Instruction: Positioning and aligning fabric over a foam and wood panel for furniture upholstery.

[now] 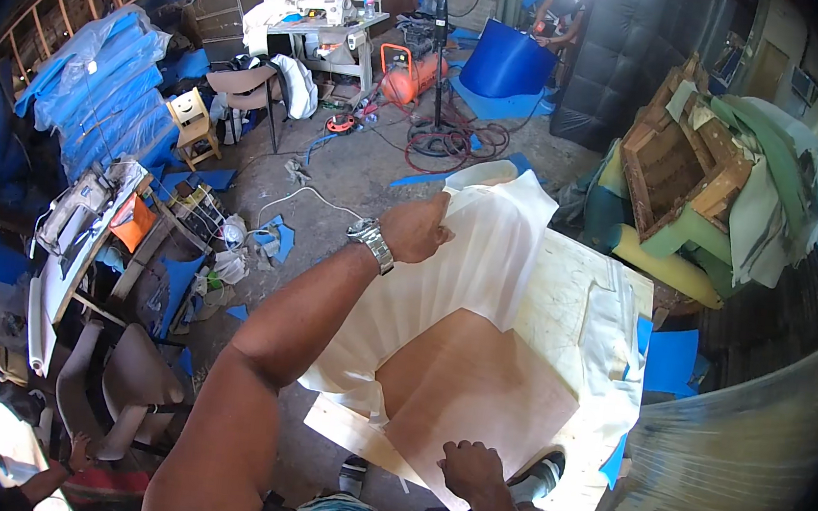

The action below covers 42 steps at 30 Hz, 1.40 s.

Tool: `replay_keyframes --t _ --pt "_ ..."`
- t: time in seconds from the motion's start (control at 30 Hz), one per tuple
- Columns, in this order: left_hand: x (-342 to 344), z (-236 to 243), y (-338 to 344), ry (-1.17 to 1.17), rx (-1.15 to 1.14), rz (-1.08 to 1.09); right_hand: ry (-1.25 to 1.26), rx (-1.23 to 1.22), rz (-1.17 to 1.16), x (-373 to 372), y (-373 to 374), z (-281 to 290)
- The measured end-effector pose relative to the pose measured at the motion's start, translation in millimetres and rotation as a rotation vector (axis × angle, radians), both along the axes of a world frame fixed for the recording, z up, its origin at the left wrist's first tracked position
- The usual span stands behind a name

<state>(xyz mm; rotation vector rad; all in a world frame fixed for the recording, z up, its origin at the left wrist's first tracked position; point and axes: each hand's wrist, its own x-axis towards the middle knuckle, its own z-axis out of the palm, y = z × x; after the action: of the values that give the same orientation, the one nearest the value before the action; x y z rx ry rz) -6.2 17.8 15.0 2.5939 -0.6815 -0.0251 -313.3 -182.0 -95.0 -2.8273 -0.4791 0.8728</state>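
My left hand, with a metal-banded watch on the wrist, reaches far forward and is closed on the edge of a white fabric. The fabric fans out in creases from my grip. It spreads over a pale plywood top and partly covers a brown sheet. Nearer to me, my right hand is curled over the brown sheet's near part. Whatever is within its fingers is hidden.
Blue offcuts lie beside the plywood. A worn wooden furniture frame leans at the right. Farther off stand an orange compressor with hoses and a sewing machine. Another person is beside a curved blue sheet.
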Motion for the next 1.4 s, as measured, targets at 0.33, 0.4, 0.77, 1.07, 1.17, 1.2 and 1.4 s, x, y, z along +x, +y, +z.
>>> replay_keyframes --t 0.33,0.4,0.77,1.07,1.17,1.2,1.4 --pt "2 -2 0 0.032 0.021 0.008 -0.008 -0.01 0.011 -1 0 -1" --pt "2 -1 0 0.039 0.03 0.015 -0.007 0.006 0.01 -1 0 -2" --pt "4 -4 0 0.025 0.021 0.008 -0.029 0.018 0.009 -2 -1 -2" --pt "6 -8 1 0.0 0.017 -0.006 -0.011 0.009 0.003 0 0 1" --pt "7 -10 2 -0.027 0.011 -0.01 -0.001 0.006 0.004 1 0 2" --pt "7 -11 2 -0.021 0.008 -0.01 0.008 0.005 0.001 1 0 2" --pt "5 -9 1 -0.007 0.014 0.0 0.029 0.001 -0.006 2 0 3"
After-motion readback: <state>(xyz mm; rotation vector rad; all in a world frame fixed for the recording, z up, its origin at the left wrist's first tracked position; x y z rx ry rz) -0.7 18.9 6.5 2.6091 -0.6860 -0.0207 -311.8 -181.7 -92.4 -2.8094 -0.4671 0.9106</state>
